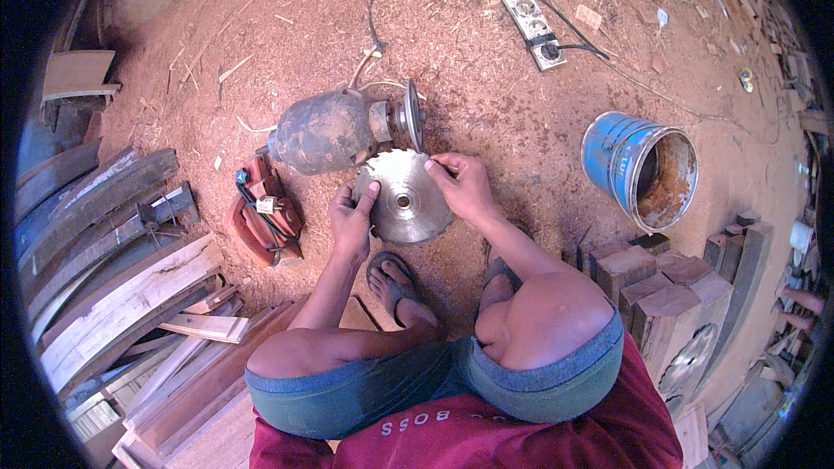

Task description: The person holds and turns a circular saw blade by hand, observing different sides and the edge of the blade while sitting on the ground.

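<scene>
A round circular saw blade (pixel 413 213) with a toothed rim and a small centre hole is held up between both hands. My left hand (pixel 351 221) grips its left edge, thumb lying on the face. At the upper right edge, my right hand (pixel 463 187) pinches the rim between thumb and fingers. Just beyond the blade lies a dirty grey electric motor (pixel 323 130) on its side. A grinding disc (pixel 413 117) is mounted on the motor's shaft end, close to the blade's top edge.
A red power tool (pixel 263 217) with a wound cord lies left of the motor. A blue metal bucket (pixel 621 165) lies tipped at right. Beyond is a power strip (pixel 527 17) with cables. Wood planks (pixel 130 295) fill the left; wooden blocks (pixel 665 295) and another saw blade (pixel 689 356) are at right.
</scene>
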`<action>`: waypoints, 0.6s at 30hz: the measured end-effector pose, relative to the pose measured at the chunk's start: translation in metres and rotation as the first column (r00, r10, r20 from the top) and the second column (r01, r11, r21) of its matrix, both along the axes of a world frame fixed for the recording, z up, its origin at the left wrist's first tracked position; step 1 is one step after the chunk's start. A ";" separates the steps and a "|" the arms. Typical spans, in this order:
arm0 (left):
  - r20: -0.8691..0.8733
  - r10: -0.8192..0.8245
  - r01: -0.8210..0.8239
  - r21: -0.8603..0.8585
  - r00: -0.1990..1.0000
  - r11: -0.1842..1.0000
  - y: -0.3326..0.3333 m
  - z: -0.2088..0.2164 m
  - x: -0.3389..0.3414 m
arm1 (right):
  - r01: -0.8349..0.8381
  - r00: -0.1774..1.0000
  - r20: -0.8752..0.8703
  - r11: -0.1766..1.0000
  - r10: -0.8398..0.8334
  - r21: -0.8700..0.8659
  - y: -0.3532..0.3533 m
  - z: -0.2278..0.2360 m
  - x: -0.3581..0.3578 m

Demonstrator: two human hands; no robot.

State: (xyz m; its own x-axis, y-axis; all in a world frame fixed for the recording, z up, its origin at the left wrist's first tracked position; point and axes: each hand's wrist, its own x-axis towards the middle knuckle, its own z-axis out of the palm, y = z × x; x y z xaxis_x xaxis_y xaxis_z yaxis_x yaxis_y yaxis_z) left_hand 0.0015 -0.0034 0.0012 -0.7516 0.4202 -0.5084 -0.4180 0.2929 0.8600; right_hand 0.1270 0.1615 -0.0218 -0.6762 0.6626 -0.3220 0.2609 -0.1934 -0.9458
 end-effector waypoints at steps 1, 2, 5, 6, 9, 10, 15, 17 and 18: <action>0.001 -0.004 0.004 -0.011 1.000 1.000 -0.001 0.000 0.000 | -0.001 1.000 -0.005 1.000 0.001 0.003 0.000 0.000 0.000; 0.001 -0.004 0.004 -0.012 1.000 1.000 -0.001 -0.001 -0.001 | -0.001 1.000 -0.005 1.000 0.001 0.002 0.000 0.000 0.000; -0.006 0.002 -0.002 -0.003 1.000 1.000 0.000 -0.001 -0.001 | -0.008 1.000 -0.002 1.000 0.008 -0.009 0.001 0.003 -0.001; -0.013 0.000 0.000 -0.003 1.000 1.000 0.000 -0.001 0.000 | -0.009 1.000 0.003 1.000 0.009 -0.004 0.001 0.003 -0.001; -0.018 -0.002 0.002 0.000 1.000 1.000 0.000 -0.001 -0.001 | 0.010 1.000 0.001 1.000 -0.010 0.002 0.000 0.004 -0.001; -0.014 -0.002 0.002 0.003 1.000 1.000 -0.001 -0.002 -0.001 | 0.028 1.000 -0.007 1.000 -0.028 0.004 0.000 0.005 -0.002; -0.004 -0.006 0.006 0.008 1.000 1.000 0.000 0.000 0.000 | 0.030 1.000 -0.009 0.999 -0.030 -0.020 0.001 0.006 -0.001; -0.006 -0.005 0.005 0.019 1.000 1.000 0.001 0.001 0.000 | 0.033 0.999 -0.008 0.999 -0.033 -0.008 0.001 0.005 -0.001; 0.004 0.000 0.000 0.023 1.000 1.000 0.002 0.002 0.000 | 0.033 0.999 -0.008 0.999 -0.033 -0.014 0.001 0.005 -0.002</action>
